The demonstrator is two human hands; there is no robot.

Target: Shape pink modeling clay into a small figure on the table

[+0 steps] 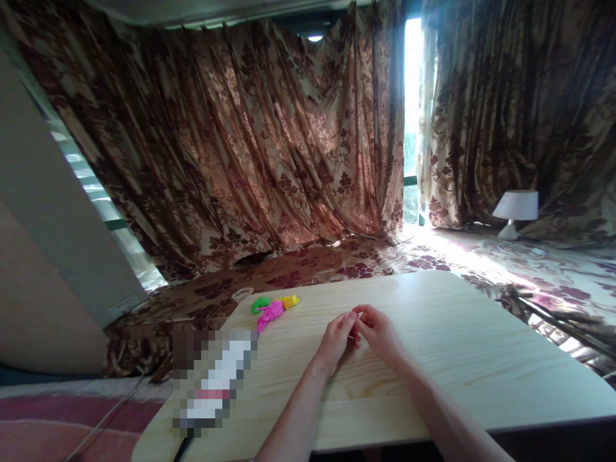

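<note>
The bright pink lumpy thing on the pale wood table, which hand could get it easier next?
Probably the left hand: it's closer to the pink thing, while the right hand sits farther away. Both hands are at a small red piece.

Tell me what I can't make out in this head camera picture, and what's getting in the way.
All in the head view:
- Red thing: its full shape, and which hand grips it; the left hand and right hand cover most of it.
- Long pale thing: its details; coarse pixel blocks blur it.
- Pink thing: too small to identify.
- Both forearms: cut off by the bottom edge.
</note>
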